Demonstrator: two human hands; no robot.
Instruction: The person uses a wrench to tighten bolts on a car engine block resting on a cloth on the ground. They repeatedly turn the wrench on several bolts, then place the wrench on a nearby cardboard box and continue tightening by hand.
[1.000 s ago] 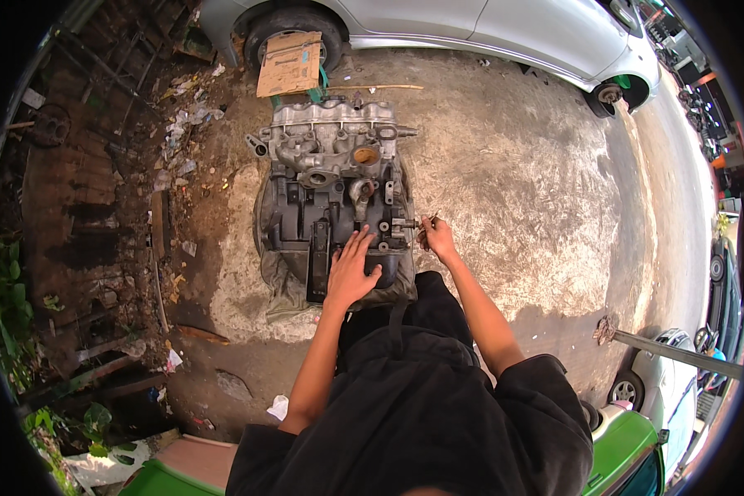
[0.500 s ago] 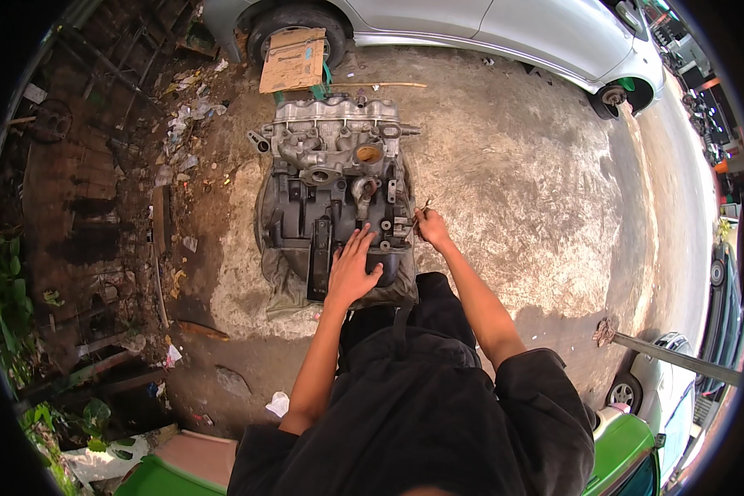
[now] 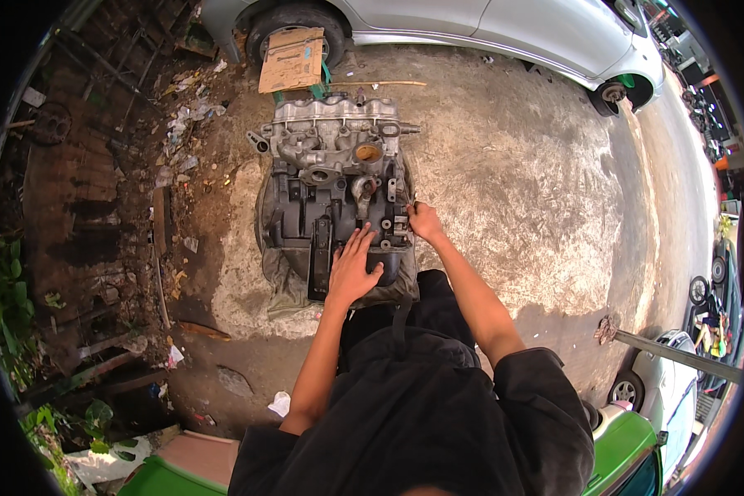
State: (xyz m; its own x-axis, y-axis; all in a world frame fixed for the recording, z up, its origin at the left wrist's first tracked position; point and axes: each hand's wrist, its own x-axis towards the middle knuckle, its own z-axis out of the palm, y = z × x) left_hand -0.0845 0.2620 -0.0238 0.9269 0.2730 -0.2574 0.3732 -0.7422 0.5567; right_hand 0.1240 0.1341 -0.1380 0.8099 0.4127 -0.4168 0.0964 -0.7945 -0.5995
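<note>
An engine block (image 3: 302,207) with a silvery cast top and black lower body rests on a dull green cloth (image 3: 277,289) in front of me. My left hand (image 3: 354,269) lies on its dark lower part with fingers spread. At the engine's right side, my right hand (image 3: 424,221) is closed around a small metal tool (image 3: 411,201), mostly hidden by the fingers, beside a bracket on the block.
Cardboard (image 3: 289,62) on a green stand sits beyond the engine before a silver car (image 3: 512,29). Debris (image 3: 190,124) lines the left beside dark boards. At right are a metal pole (image 3: 678,354), parked vehicles and a motorcycle (image 3: 707,306).
My right hand has moved slightly up and left, closer to the engine's side, and the tool shows less. My left hand stays put. A motorcycle has appeared at the right edge.
</note>
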